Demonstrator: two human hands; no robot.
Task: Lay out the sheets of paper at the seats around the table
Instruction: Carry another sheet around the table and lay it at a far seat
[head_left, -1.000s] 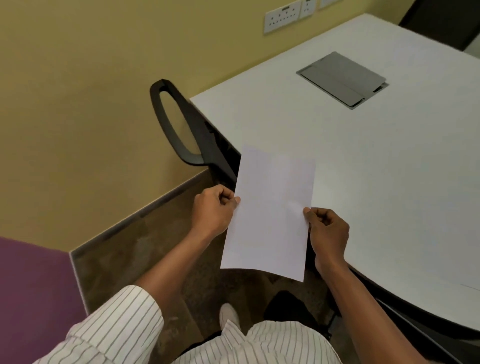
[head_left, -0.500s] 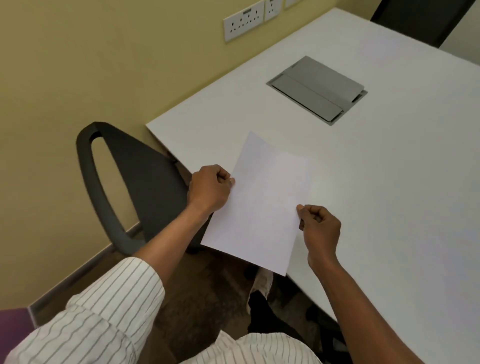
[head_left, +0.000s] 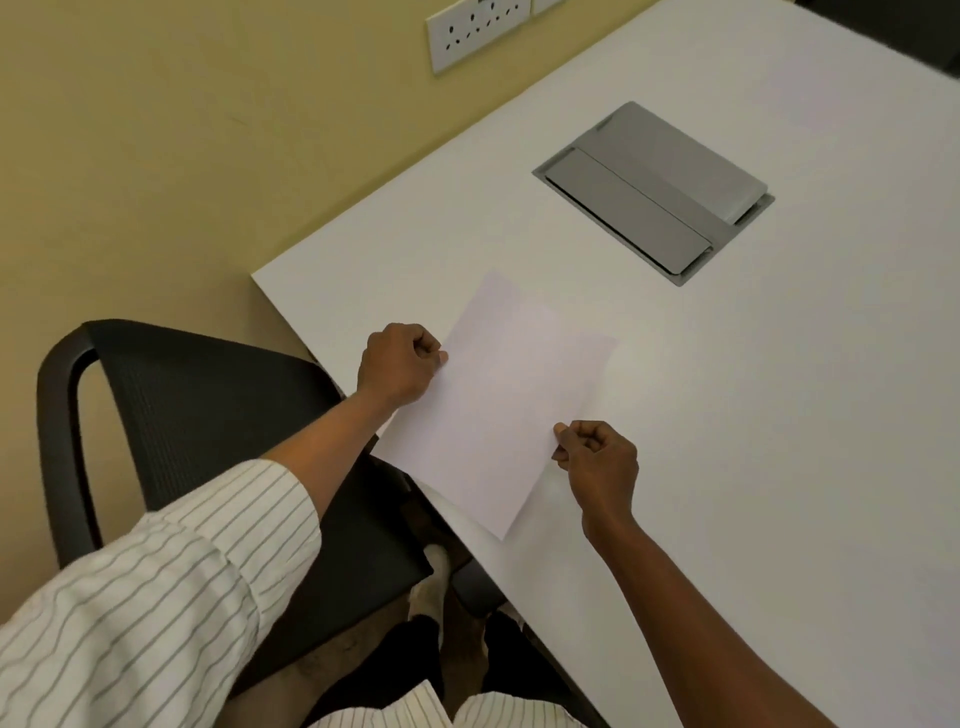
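A blank white sheet of paper (head_left: 498, 400) lies low over the near left corner of the white table (head_left: 753, 415), its lower left edge overhanging the table edge. My left hand (head_left: 400, 364) pinches the sheet's left edge. My right hand (head_left: 597, 462) pinches its right edge, lower down. A black mesh chair (head_left: 208, 415) stands at this corner, just left of the sheet, partly under my left arm.
A grey metal cable hatch (head_left: 654, 192) is set into the tabletop beyond the sheet. A yellow wall with a white socket plate (head_left: 475, 31) runs along the table's far left side. Another dark chair (head_left: 898, 31) shows at the top right.
I have stepped closer to the table. The sheet, held in both hands throughout, has moved from in front of the table edge to over the tabletop corner and lower toward it.
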